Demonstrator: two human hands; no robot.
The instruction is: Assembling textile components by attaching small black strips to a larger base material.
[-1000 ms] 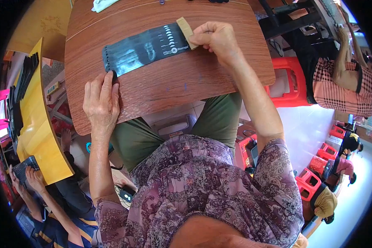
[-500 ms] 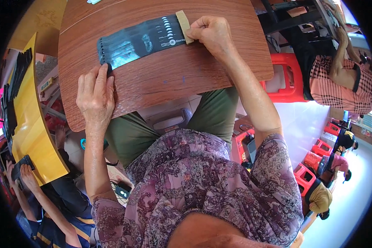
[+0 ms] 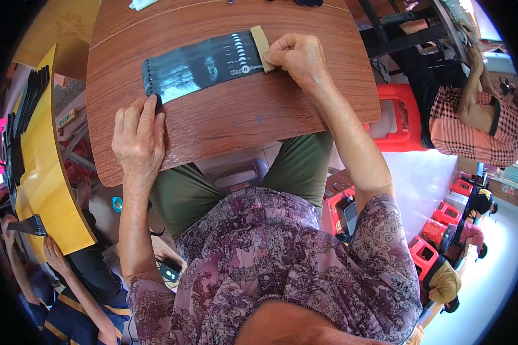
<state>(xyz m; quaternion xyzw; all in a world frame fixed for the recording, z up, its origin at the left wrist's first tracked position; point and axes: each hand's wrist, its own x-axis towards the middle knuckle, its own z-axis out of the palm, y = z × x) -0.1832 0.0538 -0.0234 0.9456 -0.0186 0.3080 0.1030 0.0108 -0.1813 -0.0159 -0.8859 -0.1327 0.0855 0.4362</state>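
A flat, glossy black sheet [image 3: 195, 66] lies on the brown wood-grain table [image 3: 213, 123]. Its left edge is scalloped with a row of small holes, and white printing runs near its right end. Across that right end stands a narrow tan strip [image 3: 261, 49], like cardboard. My right hand [image 3: 302, 57] pinches the strip's lower part between thumb and bent fingers. At the sheet's lower left corner my left hand [image 3: 137, 135] is closed, its index fingertip pressed on the corner. The thumb's grip there is partly hidden.
White material [image 3: 143, 4] and dark items [image 3: 308, 2] sit at the table's far edge. Leftward, a co-worker's hands handle a black piece [image 3: 29, 225] at a yellow table [image 3: 40, 167]. A red stool [image 3: 408, 118] stands right of my table; people sit further right.
The table, sheet and both my hands appear slightly lower in the picture. My grip on the strip and corner looks the same. The co-worker's black piece has shifted.
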